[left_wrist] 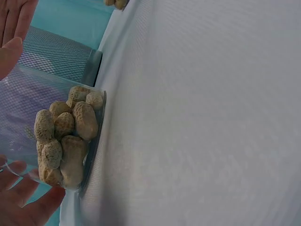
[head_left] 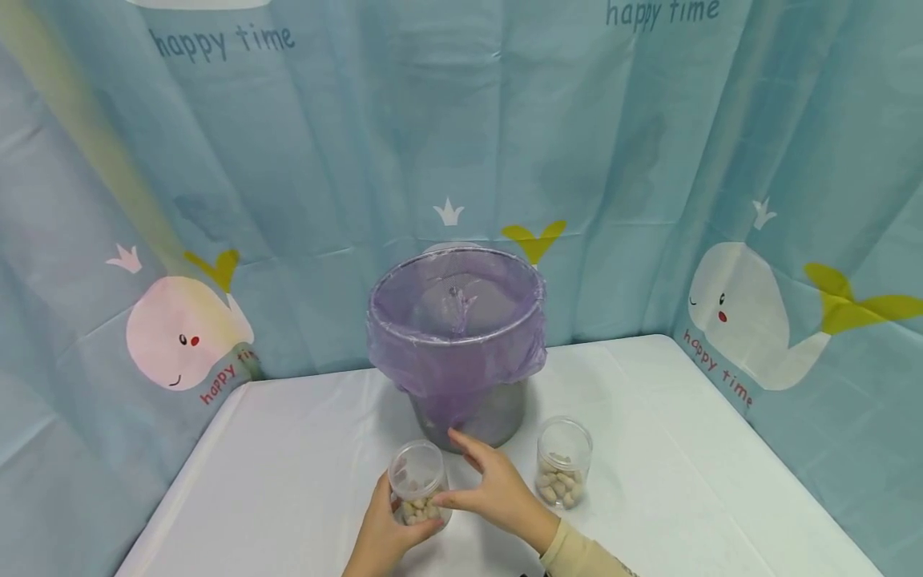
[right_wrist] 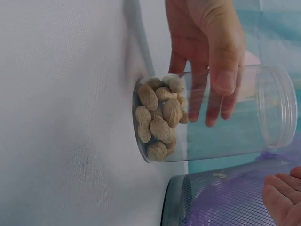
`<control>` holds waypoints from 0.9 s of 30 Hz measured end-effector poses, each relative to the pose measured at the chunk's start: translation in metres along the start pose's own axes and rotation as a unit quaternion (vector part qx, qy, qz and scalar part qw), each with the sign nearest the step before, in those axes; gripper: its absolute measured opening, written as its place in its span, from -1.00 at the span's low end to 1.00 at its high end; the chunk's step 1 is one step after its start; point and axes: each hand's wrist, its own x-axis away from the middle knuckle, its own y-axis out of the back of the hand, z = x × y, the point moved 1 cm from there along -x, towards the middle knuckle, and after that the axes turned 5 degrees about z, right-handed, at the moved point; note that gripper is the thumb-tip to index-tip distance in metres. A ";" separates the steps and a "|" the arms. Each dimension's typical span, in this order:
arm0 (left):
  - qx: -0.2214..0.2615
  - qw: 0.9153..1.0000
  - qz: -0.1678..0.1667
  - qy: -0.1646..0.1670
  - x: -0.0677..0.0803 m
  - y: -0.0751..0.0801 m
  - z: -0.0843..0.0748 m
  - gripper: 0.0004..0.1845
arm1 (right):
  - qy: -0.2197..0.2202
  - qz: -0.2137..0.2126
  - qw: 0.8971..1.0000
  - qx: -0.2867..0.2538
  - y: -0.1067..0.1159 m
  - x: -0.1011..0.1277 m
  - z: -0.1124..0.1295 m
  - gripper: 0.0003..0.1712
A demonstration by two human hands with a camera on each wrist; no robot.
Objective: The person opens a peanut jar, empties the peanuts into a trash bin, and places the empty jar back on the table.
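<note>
Jar [head_left: 418,485] stands on the table [head_left: 288,481] near the front edge, just in front of the bin [head_left: 461,353]. Clear plastic, no lid visible, peanuts [head_left: 421,509] filling only the bottom part. Left wrist view shows the peanuts [left_wrist: 66,136] piled against the jar base, which sits on the white cloth; the jar's upper part is cut off at that frame's left edge.

Left hand [head_left: 385,533] wraps the jar from the near side, fingers curled round its lower wall; right wrist view shows those fingers [right_wrist: 207,61] through and over the clear wall. Wrist cut off by the frame bottom.

Right hand [head_left: 493,489] is beside the jar on its right, fingers fairly straight and spread, tips touching or just off the jar wall; cannot tell which. It grips nothing. Beige sleeve [head_left: 584,557] runs off the bottom edge.

Second jar [head_left: 564,473], also clear and part-filled with peanuts, stands well to the right, apart from both hands.

Bin is grey mesh lined with a purple bag [head_left: 454,320] folded over the rim; bin's base partly hidden behind the right hand. Inside of the bag hard to make out beyond a knot-like bunch.

Blue whale-print curtain [head_left: 461,120] behind.
</note>
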 end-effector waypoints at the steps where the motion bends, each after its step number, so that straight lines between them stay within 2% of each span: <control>1: 0.002 1.000 -0.001 0.001 0.000 -0.001 0.001 0.09 | 0.000 0.000 1.000 0.000 -0.001 0.000 0.000 0.05; 9: 0.022 0.999 0.007 0.038 0.001 -0.004 0.006 0.09 | -0.005 -0.001 1.000 -0.016 -0.003 0.001 0.000 0.05; 16: 0.029 0.999 0.020 0.028 0.001 -0.006 0.009 0.03 | -0.013 -0.009 1.000 -0.018 -0.003 0.003 0.000 0.02; 27: 0.010 0.999 0.002 0.038 0.002 -0.007 0.004 -0.04 | -0.015 -0.023 0.999 -0.042 -0.001 0.003 0.001 0.02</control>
